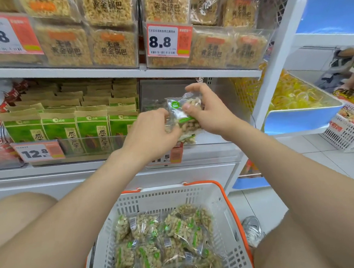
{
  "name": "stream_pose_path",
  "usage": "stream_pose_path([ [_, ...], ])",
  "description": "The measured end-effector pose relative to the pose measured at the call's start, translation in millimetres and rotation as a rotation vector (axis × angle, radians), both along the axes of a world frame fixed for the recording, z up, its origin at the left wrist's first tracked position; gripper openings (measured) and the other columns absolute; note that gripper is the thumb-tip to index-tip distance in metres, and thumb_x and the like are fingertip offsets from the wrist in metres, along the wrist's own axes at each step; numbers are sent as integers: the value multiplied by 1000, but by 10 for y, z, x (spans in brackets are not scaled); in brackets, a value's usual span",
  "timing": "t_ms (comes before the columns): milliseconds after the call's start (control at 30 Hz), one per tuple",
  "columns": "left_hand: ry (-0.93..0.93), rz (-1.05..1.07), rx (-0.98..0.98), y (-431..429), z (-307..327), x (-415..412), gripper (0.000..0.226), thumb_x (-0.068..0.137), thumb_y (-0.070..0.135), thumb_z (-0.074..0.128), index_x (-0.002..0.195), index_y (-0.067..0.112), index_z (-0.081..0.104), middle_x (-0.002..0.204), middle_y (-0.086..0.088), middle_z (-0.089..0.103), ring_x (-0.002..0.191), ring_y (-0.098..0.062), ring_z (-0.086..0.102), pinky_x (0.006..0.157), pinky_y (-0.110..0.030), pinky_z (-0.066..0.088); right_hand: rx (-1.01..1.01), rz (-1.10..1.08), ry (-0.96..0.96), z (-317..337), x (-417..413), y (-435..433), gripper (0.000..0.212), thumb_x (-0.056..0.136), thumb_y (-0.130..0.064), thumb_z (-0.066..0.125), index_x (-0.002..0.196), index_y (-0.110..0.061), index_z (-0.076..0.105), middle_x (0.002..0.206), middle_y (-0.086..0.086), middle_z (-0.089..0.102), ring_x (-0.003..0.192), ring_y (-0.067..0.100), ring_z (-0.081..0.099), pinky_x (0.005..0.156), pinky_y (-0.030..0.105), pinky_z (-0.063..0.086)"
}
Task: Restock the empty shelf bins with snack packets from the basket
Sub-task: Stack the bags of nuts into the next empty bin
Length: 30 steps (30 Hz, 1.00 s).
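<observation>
A white basket point(222, 195) with orange handles sits between my knees, holding several clear snack packets point(158, 244) with green labels. Both hands are raised in front of the clear shelf bin point(214, 137) on the middle shelf. My left hand point(150, 129) grips the left side of a bunch of these snack packets point(187, 122). My right hand point(203, 107) pinches the same bunch from the right, thumb on the front. The bunch hangs at the bin's front edge, and the bin looks mostly bare behind it.
Left of the bin stand green seed bags point(60, 129) behind a 12.8 price tag point(37, 153). The upper shelf holds rice-crust packs point(111, 44) with 8.8 tags. A white upright point(281, 49) borders the shelf on the right; beyond it are yellow sweets point(290, 92) and a white crate point(348, 134).
</observation>
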<state>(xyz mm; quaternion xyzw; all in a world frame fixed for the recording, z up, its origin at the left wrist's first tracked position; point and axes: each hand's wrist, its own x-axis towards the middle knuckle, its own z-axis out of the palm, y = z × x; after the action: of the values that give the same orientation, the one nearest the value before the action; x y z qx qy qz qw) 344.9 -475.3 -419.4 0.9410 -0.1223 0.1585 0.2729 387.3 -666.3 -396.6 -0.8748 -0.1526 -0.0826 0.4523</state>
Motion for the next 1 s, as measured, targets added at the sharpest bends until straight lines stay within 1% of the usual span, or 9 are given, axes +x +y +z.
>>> stream_pose_path([
  [67, -74, -8, 247, 27, -12, 69, 40, 93, 34, 54, 124, 12, 65, 115, -9, 71, 109, -31, 62, 91, -49, 54, 0, -55, -31, -67, 4, -65, 40, 103, -25, 63, 139, -27, 46, 116, 11, 65, 90, 20, 61, 79, 33, 47],
  [133, -33, -41, 382, 33, -18, 117, 27, 96, 26, 51, 116, 11, 62, 112, -10, 67, 107, -33, 60, 91, -51, 52, -13, -106, -30, -102, 16, -107, 37, 104, -21, 62, 138, -25, 46, 122, 19, 65, 104, 31, 59, 72, 26, 43],
  [233, 81, -97, 492, 0, -31, 147, 8, 101, 22, 45, 100, 16, 50, 103, -6, 60, 102, -33, 62, 85, -47, 50, -35, -160, -52, -84, 99, -149, 31, 105, -12, 57, 133, -22, 46, 84, 10, 61, 71, 21, 52, 48, 15, 37],
  [333, 150, -108, 580, -6, -46, 191, 17, 106, 25, 38, 103, 15, 51, 109, -9, 67, 99, -33, 63, 78, -42, 44, -34, -190, -31, -75, 197, -160, 29, 105, -12, 55, 130, -24, 46, 75, 3, 53, 66, 15, 48, 47, 19, 38],
  [400, 190, -107, 584, -6, -33, 208, 21, 107, 25, 36, 109, 13, 54, 112, -12, 68, 99, -34, 62, 77, -41, 41, -130, -170, -21, -119, 222, -136, 29, 104, -8, 55, 126, -23, 46, 74, 1, 53, 66, 12, 51, 45, 18, 38],
  [533, 235, -119, 540, 8, -1, 218, 33, 105, 26, 37, 129, 11, 55, 119, -15, 68, 107, -37, 63, 87, -45, 51, -271, -152, 54, -277, 276, -39, 29, 99, -1, 55, 120, -19, 44, 79, 2, 57, 59, 4, 52, 40, 12, 34],
  [700, 201, -103, 549, 1, -38, 201, 22, 104, 28, 38, 109, 13, 55, 102, -12, 67, 90, -33, 59, 70, -39, 38, -462, -98, 181, -489, 370, 77, 30, 90, -9, 71, 105, -24, 50, 105, 13, 60, 79, 25, 63, 55, 32, 44],
  [833, 220, -145, 517, 36, -48, 201, 23, 105, 27, 38, 100, 15, 56, 95, -7, 65, 89, -31, 62, 71, -39, 44, -460, -218, 177, -517, 449, 22, 32, 83, -12, 83, 94, -27, 57, 108, 12, 65, 89, 28, 66, 63, 32, 48],
  [1000, 206, -145, 460, 43, -79, 186, 20, 102, 22, 41, 88, 16, 53, 92, -5, 60, 90, -29, 62, 74, -40, 51, -391, -166, 244, -542, 393, 17, 46, 86, -22, 85, 117, -20, 52, 111, 10, 58, 84, 23, 65, 67, 38, 56],
])
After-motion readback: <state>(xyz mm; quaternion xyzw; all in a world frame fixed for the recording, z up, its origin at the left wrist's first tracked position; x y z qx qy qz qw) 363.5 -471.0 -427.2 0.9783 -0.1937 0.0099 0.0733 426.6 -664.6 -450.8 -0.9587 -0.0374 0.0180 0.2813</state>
